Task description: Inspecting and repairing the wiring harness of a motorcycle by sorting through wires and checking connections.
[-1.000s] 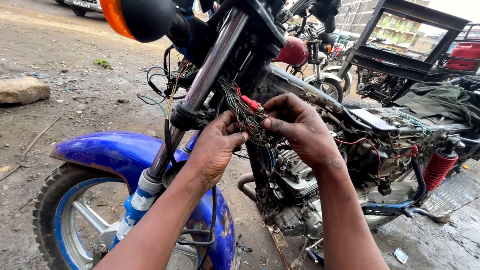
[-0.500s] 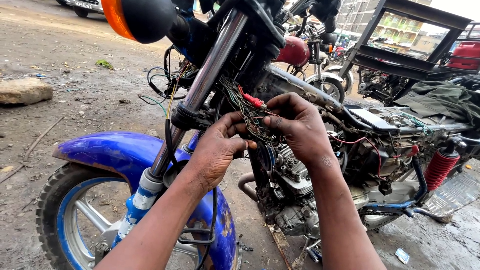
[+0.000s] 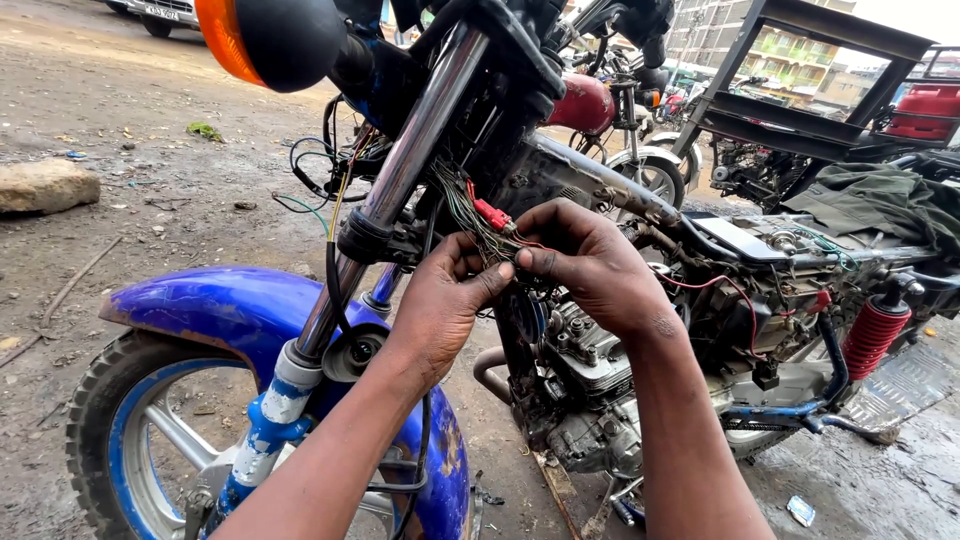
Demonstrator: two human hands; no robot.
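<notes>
Hands meet at the wire bundle (image 3: 478, 222) hanging just behind the chrome fork tube (image 3: 405, 170) of a stripped motorcycle. Left hand (image 3: 440, 300) has its fingers (image 3: 487, 283) pinched together on the wires; right hand (image 3: 590, 265) curls its fingers shut on the same bundle, right by a red connector (image 3: 491, 213). Blue front fender (image 3: 235, 305) sits below. Ground is wet, gritty dirt (image 3: 120, 230) outdoors, with a rock (image 3: 45, 186) off to the side and more bikes parked behind.

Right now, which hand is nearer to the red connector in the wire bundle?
Right. The right hand has fingertips just beside the red connector, to its right; the left hand is lower, under the wire bundle.
</notes>
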